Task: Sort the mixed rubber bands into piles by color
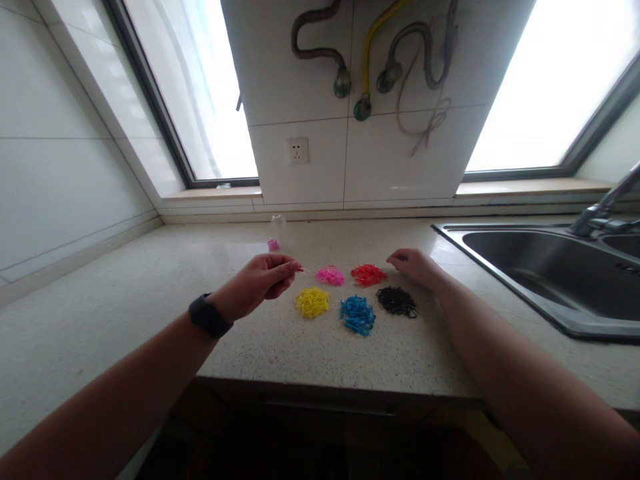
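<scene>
My left hand [267, 277], with a dark watch [210, 316] on its wrist, is pinched closed just left of the pink pile. Thin pale and reddish strands, apparently small rubber bands, poke out at its fingertips. My right hand [409, 263] rests by the right edge of the red pile, fingers pressed together; what they hold, if anything, is hidden. Between the hands lie piles of small rubber bands: pink [330, 275], red [369, 275], yellow [312, 302], blue [357, 315] and black [397, 302].
A clear plastic container [278, 229] stands behind my left hand, with a small pink item [273, 245] beside it. A steel sink [520, 267] with a tap [600, 207] is set into the counter [270, 360] at right. Hoses and a socket [297, 151] are on the wall.
</scene>
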Demonstrator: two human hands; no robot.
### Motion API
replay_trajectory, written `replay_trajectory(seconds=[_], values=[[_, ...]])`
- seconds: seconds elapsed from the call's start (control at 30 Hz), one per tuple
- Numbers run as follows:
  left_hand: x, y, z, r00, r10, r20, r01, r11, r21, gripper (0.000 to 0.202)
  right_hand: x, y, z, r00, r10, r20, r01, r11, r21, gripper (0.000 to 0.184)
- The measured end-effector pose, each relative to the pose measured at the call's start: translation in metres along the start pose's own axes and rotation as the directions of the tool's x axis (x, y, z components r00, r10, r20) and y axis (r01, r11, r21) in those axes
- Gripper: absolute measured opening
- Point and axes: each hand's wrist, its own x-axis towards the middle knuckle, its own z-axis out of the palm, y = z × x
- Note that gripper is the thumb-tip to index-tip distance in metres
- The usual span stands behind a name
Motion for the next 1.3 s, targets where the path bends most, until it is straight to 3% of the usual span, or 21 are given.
replay_trajectory(seconds=[0.2,0.83,1.03,1.17,1.23,1.3], values=[[-0.004,0.006,0.011,0.997,0.066,-0.029,-0.067,0.996,-0.061,0.026,-0.001,-0.003,-0.001,1.000,-0.004,0.009,0.004,1.000,-0.008,0.028],[0.002,-0.012,0.017,0.984,0.160,-0.073,-0.168,0.979,-0.119,0.015,-0.001,-0.003,0.000,0.999,-0.037,0.013,0.038,0.999,-0.038,0.024],[0.008,-0.021,0.018,0.984,0.158,-0.084,-0.157,0.987,0.024,0.021,0.000,-0.002,0.002,0.999,-0.047,0.016,0.047,0.998,-0.031,0.024],[0.013,-0.030,0.017,0.983,0.184,0.016,-0.184,0.963,0.199,0.035,0.001,-0.001,0.003,0.999,-0.047,0.026,0.048,0.998,-0.049,0.025],[0.018,-0.036,0.017,0.974,0.211,0.081,-0.226,0.907,0.356,0.041,0.002,-0.001,0.004,0.998,-0.051,0.032,0.053,0.997,-0.057,0.025],[0.024,-0.044,0.015,0.959,0.242,0.149,-0.284,0.789,0.545,0.046,0.002,-0.002,0.004,0.998,-0.051,0.035,0.053,0.996,-0.070,0.026]])
